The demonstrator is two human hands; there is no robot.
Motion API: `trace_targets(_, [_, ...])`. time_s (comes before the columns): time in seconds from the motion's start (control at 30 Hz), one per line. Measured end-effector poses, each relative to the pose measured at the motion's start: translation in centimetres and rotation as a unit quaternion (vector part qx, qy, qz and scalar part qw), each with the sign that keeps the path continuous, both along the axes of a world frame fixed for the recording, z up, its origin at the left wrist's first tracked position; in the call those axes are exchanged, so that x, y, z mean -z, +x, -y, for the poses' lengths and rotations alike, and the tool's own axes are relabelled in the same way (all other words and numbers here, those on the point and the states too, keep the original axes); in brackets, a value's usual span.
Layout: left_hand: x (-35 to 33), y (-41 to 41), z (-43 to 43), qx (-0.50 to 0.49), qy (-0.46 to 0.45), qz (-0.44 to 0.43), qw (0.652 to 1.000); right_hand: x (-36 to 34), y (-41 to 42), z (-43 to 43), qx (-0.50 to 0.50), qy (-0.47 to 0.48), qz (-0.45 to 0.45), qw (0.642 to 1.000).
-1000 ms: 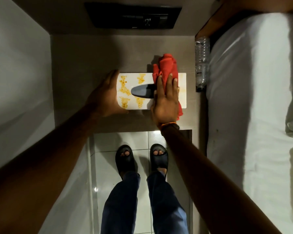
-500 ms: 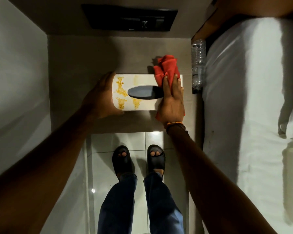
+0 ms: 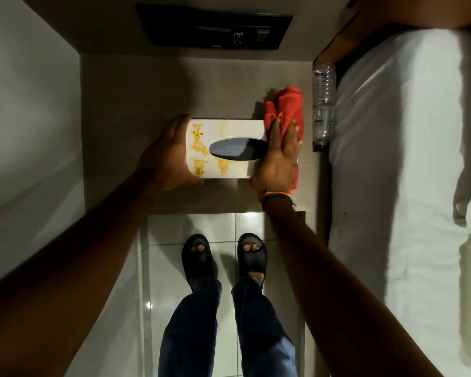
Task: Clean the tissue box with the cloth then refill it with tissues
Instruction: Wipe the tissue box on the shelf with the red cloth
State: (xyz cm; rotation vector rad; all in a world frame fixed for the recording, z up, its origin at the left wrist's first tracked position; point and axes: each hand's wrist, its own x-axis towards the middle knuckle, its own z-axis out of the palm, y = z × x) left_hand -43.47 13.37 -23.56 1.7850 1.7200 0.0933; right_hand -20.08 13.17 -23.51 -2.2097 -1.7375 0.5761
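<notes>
The tissue box was laid flat on the grey surface, its dark oval slot turned upward, presumably so that the top panel could be reached from above. Its left end was cupped by the left hand, fingers spread and curved round the edge; this was judged to be a brace, so that the box would not slide under wiping. The red cloth was pressed onto the right end of the box by the right hand, held flat with the fingers extended, while the loose part was bunched beyond the far edge. Yellowish marks were seen on the left half of the top, so the cleaning was judged unfinished. No tissues were seen in the slot. A plastic bottle was stood just beside the cloth, against the bed.
</notes>
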Motion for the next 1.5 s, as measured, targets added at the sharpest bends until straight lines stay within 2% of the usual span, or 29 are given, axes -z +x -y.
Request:
trace_targets(0.27, [-0.6,0.2,0.0,0.001,0.024,-0.001,1.000,-0.8,-6.6,1.4,-0.144,0.011,-0.073,0.987])
trace_targets(0.4, [-0.7,0.0,0.1,0.003,0.021,-0.003,1.000,-0.9,-3.0,0.9,-0.204,-0.016,-0.030,0.978])
trace_targets(0.6, [-0.5,0.2,0.1,0.002,-0.003,-0.020,1.000,-1.5,5.0,-0.1,-0.119,-0.013,0.008,0.993])
trace_targets(0.8, [-0.3,0.4,0.1,-0.006,-0.003,-0.031,0.999,-0.7,1.9,0.1,-0.020,0.006,-0.011,1.000])
trace_targets(1.1, [-0.6,0.4,0.3,-0.017,0.033,-0.010,0.999,-0.9,-7.1,2.4,-0.146,0.030,-0.061,0.987])
trace_targets(1.23, [-0.8,0.2,0.2,-0.010,0.025,-0.017,1.000,-0.8,-4.7,2.1,-0.197,-0.005,-0.058,0.979])
trace_targets(1.4, [-0.7,0.1,0.1,-0.001,-0.002,-0.026,1.000,-0.8,1.6,0.6,-0.137,-0.009,-0.017,0.990])
trace_targets(1.5, [-0.6,0.3,0.0,-0.006,-0.006,-0.028,1.000,-0.8,2.2,0.4,-0.091,0.004,-0.015,0.996])
